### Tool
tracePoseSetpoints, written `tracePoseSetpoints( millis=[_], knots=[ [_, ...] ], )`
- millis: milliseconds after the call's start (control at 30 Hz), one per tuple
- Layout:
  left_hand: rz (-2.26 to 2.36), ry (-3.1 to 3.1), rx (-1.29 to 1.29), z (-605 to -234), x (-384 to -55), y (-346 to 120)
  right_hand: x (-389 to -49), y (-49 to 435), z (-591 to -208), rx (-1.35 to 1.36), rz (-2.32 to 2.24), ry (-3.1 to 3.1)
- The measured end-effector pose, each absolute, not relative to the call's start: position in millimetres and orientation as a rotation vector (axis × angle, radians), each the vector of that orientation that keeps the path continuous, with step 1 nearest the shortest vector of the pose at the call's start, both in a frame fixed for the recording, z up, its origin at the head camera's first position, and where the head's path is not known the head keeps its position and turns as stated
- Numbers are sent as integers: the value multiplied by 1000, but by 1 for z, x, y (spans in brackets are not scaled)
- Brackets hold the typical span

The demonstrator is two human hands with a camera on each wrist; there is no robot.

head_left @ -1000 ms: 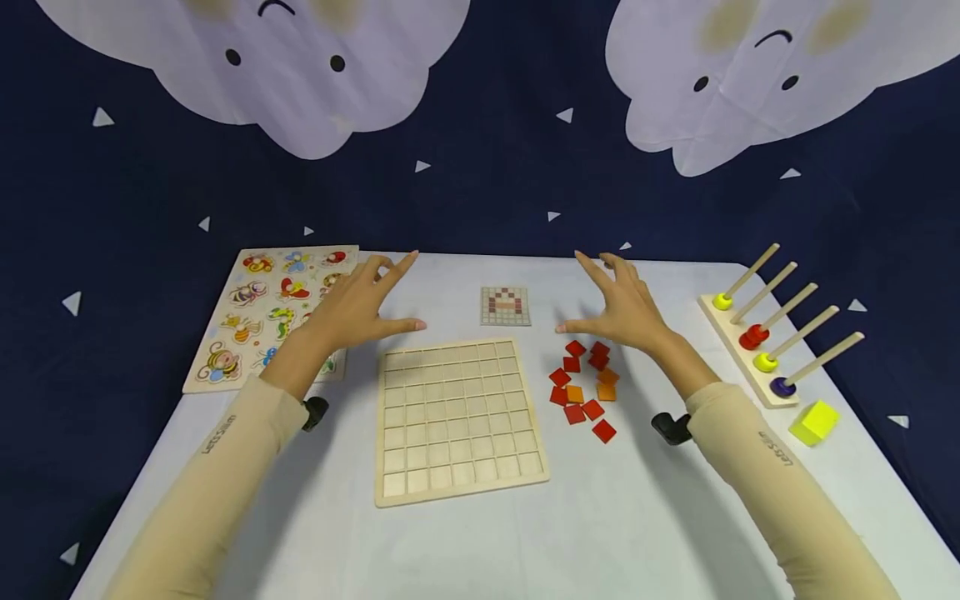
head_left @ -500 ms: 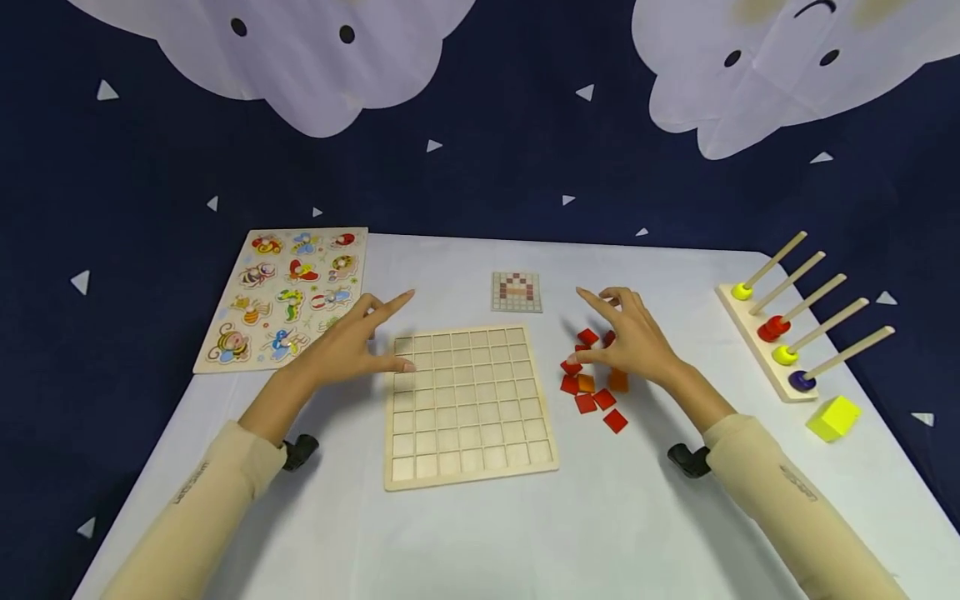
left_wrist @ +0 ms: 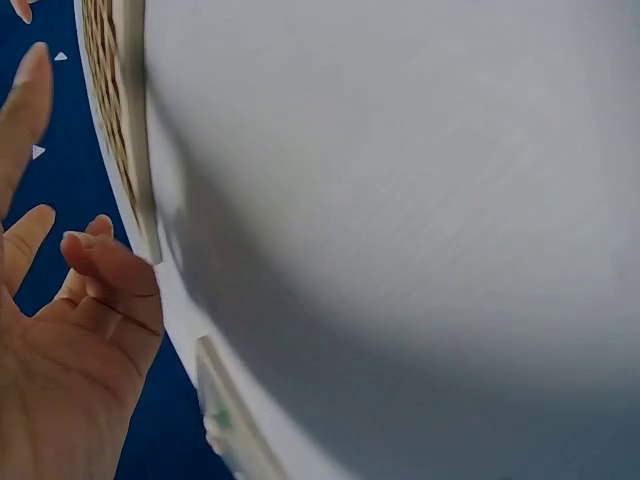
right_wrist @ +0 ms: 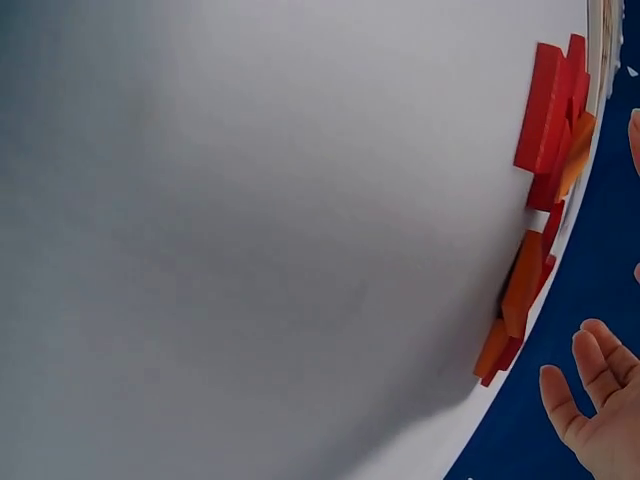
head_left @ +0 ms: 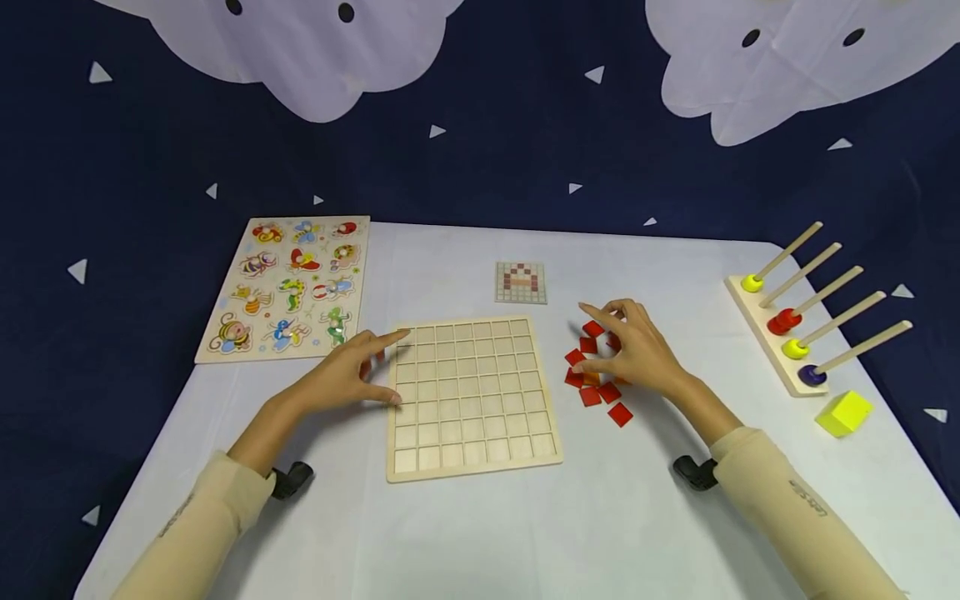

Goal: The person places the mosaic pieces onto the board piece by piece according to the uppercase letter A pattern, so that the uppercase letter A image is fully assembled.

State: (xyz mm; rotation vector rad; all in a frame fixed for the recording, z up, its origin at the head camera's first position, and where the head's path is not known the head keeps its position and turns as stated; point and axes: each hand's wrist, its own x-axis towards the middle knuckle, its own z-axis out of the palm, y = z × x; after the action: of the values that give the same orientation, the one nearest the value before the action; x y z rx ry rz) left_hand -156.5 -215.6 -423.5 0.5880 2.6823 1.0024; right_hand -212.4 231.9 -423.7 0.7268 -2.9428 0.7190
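Observation:
In the head view my left hand (head_left: pixel 341 375) reaches over the left edge of a wooden grid board (head_left: pixel 475 472), index finger and thumb spread apart at its rim. Nothing is gripped in it. My right hand (head_left: pixel 637 354) hovers over a loose cluster of square tiles, its thumb and index finger also held apart. Red tiles (head_left: pixel 620 414) lie scattered beneath and beside that hand, which partly hides the orange tiles. From the right wrist view, an orange tile (right_wrist: pixel 522 285) and a red tile (right_wrist: pixel 540 110) show edge-on, with the fingers apart from them.
A small pattern card (head_left: pixel 521 282) lies behind the board. At the back left is an insect picture puzzle (head_left: pixel 315 300). A peg stand with coloured beads (head_left: pixel 776 337) stands on the right, a yellow block (head_left: pixel 843 414) in front of it.
Both hands have come down and nearer: the left to the board's left edge, the right over the tiles. The head view has tilted down a little. Board and tiles lie as before.

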Motion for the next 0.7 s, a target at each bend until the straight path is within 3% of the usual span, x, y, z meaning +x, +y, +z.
tracePoseSetpoints(
  millis=[700],
  knots=[
    [968,2725,451,-445,-149,-224,-206,236,-432,740,736,-2935]
  ],
)
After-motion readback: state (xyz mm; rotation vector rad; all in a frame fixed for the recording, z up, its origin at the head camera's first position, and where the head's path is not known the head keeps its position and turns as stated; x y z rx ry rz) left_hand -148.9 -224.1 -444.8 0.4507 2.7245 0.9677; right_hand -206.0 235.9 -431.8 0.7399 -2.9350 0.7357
